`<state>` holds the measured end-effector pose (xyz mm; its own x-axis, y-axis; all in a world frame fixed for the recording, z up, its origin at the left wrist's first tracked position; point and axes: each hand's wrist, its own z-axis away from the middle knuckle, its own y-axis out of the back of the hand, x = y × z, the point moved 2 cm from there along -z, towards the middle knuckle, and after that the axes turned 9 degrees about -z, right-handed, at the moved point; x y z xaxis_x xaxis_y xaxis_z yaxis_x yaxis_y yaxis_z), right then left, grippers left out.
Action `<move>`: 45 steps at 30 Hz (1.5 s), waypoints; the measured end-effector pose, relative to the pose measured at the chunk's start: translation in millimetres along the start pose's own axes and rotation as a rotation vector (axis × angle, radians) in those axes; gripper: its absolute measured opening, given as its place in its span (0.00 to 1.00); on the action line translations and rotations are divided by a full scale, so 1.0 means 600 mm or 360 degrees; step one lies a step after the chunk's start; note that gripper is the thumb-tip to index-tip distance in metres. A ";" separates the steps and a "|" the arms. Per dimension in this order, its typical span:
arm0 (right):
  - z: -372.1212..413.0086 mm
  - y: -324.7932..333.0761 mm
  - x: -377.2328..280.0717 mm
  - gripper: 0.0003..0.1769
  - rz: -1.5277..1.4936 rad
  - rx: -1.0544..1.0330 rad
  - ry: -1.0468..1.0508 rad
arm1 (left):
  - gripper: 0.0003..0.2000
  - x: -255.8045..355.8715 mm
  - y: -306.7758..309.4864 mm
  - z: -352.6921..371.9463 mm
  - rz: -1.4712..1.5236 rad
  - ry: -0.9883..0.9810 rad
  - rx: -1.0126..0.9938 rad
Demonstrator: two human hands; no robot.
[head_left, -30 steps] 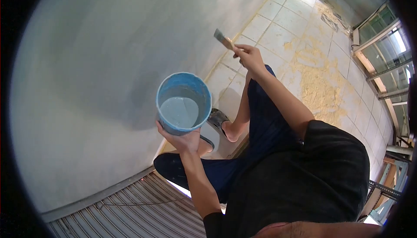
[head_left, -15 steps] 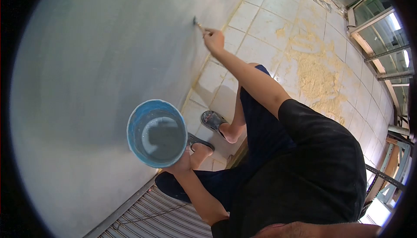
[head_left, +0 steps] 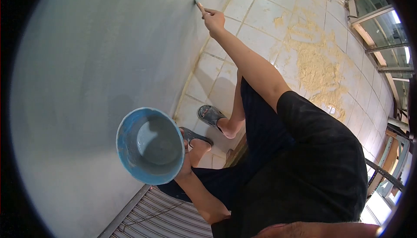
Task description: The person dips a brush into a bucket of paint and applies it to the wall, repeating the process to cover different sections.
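Near 12 o'clock, the person's right hand has its grip closed around the handle of a brush, whose dark tip appears to meet the grey wall. At 8 o'clock sits a blue bucket, held up by the left hand; that grip is on the bucket's side (most of the fingers are hidden behind it). Grey liquid lies inside, below the rim. Dark sandals rest on the tiled floor near the centre, a crusty yellowish patch spreads toward 2 o'clock, and ribbed metal shows at 7 o'clock.
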<state>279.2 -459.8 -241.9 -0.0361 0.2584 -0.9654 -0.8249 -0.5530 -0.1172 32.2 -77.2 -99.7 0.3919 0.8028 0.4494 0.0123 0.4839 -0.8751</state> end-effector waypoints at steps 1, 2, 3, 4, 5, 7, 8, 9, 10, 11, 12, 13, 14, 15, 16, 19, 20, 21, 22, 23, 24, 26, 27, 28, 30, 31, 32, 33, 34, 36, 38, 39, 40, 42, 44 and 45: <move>0.013 0.000 0.004 0.17 -0.0033 -0.0039 -0.0019 | 0.42 -0.001 -0.002 0.000 0.0007 -0.0013 0.0027; 0.031 -0.004 0.010 0.16 0.0000 -0.0105 0.0082 | 0.41 -0.003 -0.003 -0.001 0.0017 -0.0028 0.0049; 0.043 -0.009 0.027 0.15 0.0035 -0.0169 0.0182 | 0.41 -0.003 -0.004 -0.002 0.0020 -0.0024 0.0052; 0.077 -0.012 0.026 0.15 0.0108 -0.0306 0.0172 | 0.42 -0.001 -0.003 -0.004 0.0055 -0.0007 0.0046; 0.118 -0.008 0.029 0.14 0.0181 -0.0441 0.0161 | 0.42 -0.001 -0.003 -0.006 0.0090 0.0012 0.0040; 0.215 0.013 0.003 0.14 0.0271 -0.0738 0.0017 | 0.42 -0.001 -0.004 -0.007 0.0075 0.0023 0.0023; 0.236 0.022 0.008 0.14 0.0268 -0.0733 0.0013 | 0.42 0.000 -0.005 -0.007 0.0056 0.0023 0.0003; 0.252 0.029 0.021 0.14 0.0161 -0.0771 -0.0132 | 0.42 0.000 -0.005 -0.006 0.0047 0.0028 0.0004; 0.261 0.033 0.023 0.14 0.0052 -0.0809 -0.0274 | 0.43 0.001 -0.001 -0.006 0.0043 0.0020 -0.0026; 0.244 0.038 0.017 0.14 0.0147 -0.0694 -0.0301 | 0.43 0.001 0.000 -0.005 0.0042 0.0010 -0.0054; 0.214 0.040 0.011 0.15 0.0167 -0.0544 -0.0251 | 0.43 -0.002 -0.011 -0.004 0.0041 0.0009 -0.0052; 0.176 0.038 0.007 0.15 0.0189 -0.0394 -0.0201 | 0.42 -0.005 -0.027 -0.004 -0.0087 -0.0063 0.0098; 0.135 0.033 -0.002 0.15 0.0197 -0.0260 -0.0120 | 0.42 -0.007 -0.034 -0.002 -0.0214 -0.0136 0.0249; 0.094 0.028 -0.012 0.16 0.0202 -0.0125 -0.0036 | 0.42 -0.008 -0.031 -0.001 -0.0215 -0.0140 0.0251; 0.056 0.020 -0.019 0.16 0.0097 -0.0049 0.0027 | 0.43 -0.008 -0.027 -0.002 -0.0203 -0.0150 0.0228; 0.017 -0.009 -0.022 0.16 -0.0078 0.0034 0.0110 | 0.43 -0.011 -0.030 -0.007 -0.0176 -0.0140 0.0220; 0.017 -0.020 -0.019 0.16 -0.0140 0.0029 0.0137 | 0.43 -0.010 -0.032 -0.007 -0.0151 -0.0130 0.0238; 0.047 -0.026 -0.024 0.16 -0.0037 -0.0055 0.0184 | 0.43 -0.006 -0.025 -0.006 -0.0155 -0.0133 0.0239; 0.081 -0.029 -0.021 0.16 0.0064 -0.0195 0.0210 | 0.43 -0.005 -0.013 -0.006 -0.0080 -0.0072 0.0101; 0.117 -0.030 -0.015 0.16 0.0168 -0.0333 0.0238 | 0.44 -0.005 -0.008 -0.006 -0.0001 -0.0009 -0.0037; 0.160 -0.028 -0.003 0.15 0.0180 -0.0443 0.0279 | 0.44 -0.005 -0.006 -0.005 0.0006 -0.0009 -0.0039; 0.229 -0.013 0.005 0.13 0.0197 -0.0547 0.0321 | 0.43 -0.005 -0.003 -0.005 0.0030 0.0015 0.0019; 0.254 0.000 0.011 0.13 0.0166 -0.0597 0.0180 | 0.43 -0.005 -0.002 -0.006 0.0031 0.0017 0.0017; 0.267 0.009 0.011 0.13 0.0132 -0.0650 0.0037 | 0.43 -0.005 -0.003 -0.008 0.0024 0.0029 -0.0043; 0.223 0.014 0.001 0.14 0.0192 -0.0464 0.0052 | 0.42 -0.002 -0.005 -0.007 0.0012 0.0030 -0.0100; 0.191 0.016 -0.003 0.16 0.0257 -0.0272 0.0068 | 0.42 -0.003 -0.006 -0.004 0.0014 0.0018 -0.0119; 0.159 0.016 -0.027 0.16 0.0286 -0.0163 0.0117 | 0.42 -0.004 -0.007 -0.002 0.0019 0.0005 -0.0139; 0.124 0.014 -0.050 0.17 0.0317 -0.0053 0.0165 | 0.42 -0.003 -0.006 0.000 0.0023 -0.0002 -0.0135; 0.074 0.001 -0.049 0.16 0.0158 -0.0006 0.0204 | 0.42 -0.003 -0.005 0.002 0.0066 0.0022 -0.0108; 0.051 -0.017 -0.051 0.16 -0.0007 0.0045 0.0242 | 0.43 0.000 -0.003 0.005 0.0105 0.0048 -0.0086; 0.070 -0.034 -0.059 0.15 -0.0034 -0.0045 0.0347 | 0.43 0.004 0.001 0.003 0.0046 -0.0004 -0.0134; 0.107 -0.037 -0.058 0.14 0.0071 -0.0124 0.0428 | 0.43 0.008 0.002 0.002 0.0048 -0.0007 -0.0136; 0.143 -0.038 -0.052 0.13 0.0155 -0.0260 0.0436 | 0.44 0.011 0.004 0.002 0.0012 -0.0009 -0.0094; 0.217 -0.036 -0.019 0.13 0.0197 -0.0515 0.0447 | 0.44 0.011 0.004 0.003 -0.0019 -0.0003 -0.0046; 0.280 -0.024 0.023 0.14 0.0196 -0.0816 0.0408 | 0.44 0.012 -0.010 -0.001 -0.0006 -0.0019 -0.0006; 0.299 -0.018 0.035 0.14 0.0238 -0.1001 0.0367 | 0.44 0.008 -0.019 -0.003 -0.0006 -0.0014 -0.0013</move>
<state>186.3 -306.0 -219.1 0.0546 0.0070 -0.9985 -0.3337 -0.9424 -0.0249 35.6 -79.6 -87.7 0.3834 0.8040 0.4545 0.0214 0.4842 -0.8747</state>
